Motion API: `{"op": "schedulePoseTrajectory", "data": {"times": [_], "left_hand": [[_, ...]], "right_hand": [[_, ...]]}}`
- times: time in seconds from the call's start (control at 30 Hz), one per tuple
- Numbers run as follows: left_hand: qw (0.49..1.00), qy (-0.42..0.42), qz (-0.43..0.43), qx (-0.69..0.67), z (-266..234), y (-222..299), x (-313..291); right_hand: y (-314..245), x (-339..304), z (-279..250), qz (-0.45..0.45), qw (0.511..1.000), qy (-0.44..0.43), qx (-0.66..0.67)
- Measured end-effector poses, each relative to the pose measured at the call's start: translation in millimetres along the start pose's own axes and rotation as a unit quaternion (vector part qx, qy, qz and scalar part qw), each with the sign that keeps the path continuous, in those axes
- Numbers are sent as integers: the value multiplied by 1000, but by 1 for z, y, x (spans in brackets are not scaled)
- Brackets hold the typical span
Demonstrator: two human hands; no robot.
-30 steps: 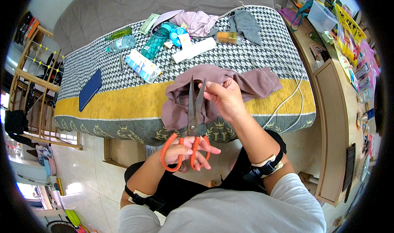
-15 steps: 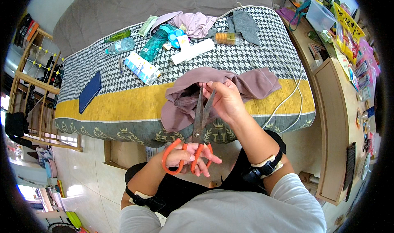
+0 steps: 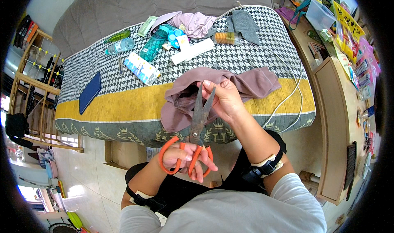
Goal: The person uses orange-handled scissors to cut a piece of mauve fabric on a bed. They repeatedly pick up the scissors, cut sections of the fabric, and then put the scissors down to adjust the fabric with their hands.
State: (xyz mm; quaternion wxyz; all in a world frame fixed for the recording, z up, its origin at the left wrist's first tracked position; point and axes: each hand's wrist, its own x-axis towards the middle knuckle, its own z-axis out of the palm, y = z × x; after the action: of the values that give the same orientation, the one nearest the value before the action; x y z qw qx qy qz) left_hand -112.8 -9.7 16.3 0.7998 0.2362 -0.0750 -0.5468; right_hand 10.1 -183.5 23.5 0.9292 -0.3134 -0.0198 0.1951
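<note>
My left hand (image 3: 184, 158) is closed in the orange handles of a pair of scissors (image 3: 198, 120). The dark blades stand apart and point away from me, toward my right hand (image 3: 225, 99). That hand pinches the edge of a mauve cloth garment (image 3: 254, 85) between thumb and fingers, close by the blade tips. The garment lies crumpled on the front of the bed (image 3: 123, 103), with part of it hanging over the edge. Whether the blades touch the fabric I cannot tell.
Farther back lie a teal bottle (image 3: 154, 46), a clear water bottle (image 3: 120, 47), a blue and white packet (image 3: 141, 68), a white roll (image 3: 193, 51) and grey cloth (image 3: 244, 25). A navy notebook (image 3: 90, 92) rests at left. White cable (image 3: 293, 89) runs along the right; a cluttered desk (image 3: 334, 130) stands beyond.
The scissors and my left hand have shifted slightly left. My right hand keeps its pinch on the garment, its thumb moved a little.
</note>
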Motion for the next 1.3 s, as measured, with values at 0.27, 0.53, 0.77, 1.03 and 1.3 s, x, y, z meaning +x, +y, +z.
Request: {"op": "schedulePoseTrajectory", "data": {"times": [0.27, 0.53, 0.77, 1.03, 1.3], "left_hand": [[1000, -6, 5, -15, 0, -1, 2], [1000, -6, 11, -12, 0, -2, 1], [1000, -3, 15, -6, 1, -1, 2], [1000, 2, 18, -3, -1, -1, 2], [1000, -4, 19, -4, 0, -1, 3]], "right_hand": [[-2, -2, 4, 2, 1000, 20, -7], [-2, -3, 5, 4, 1000, 27, -2], [-1, -2, 2, 0, 1000, 10, -14], [0, -1, 1, -5, 1000, 11, -12], [-2, -3, 5, -5, 1000, 26, -9]]}}
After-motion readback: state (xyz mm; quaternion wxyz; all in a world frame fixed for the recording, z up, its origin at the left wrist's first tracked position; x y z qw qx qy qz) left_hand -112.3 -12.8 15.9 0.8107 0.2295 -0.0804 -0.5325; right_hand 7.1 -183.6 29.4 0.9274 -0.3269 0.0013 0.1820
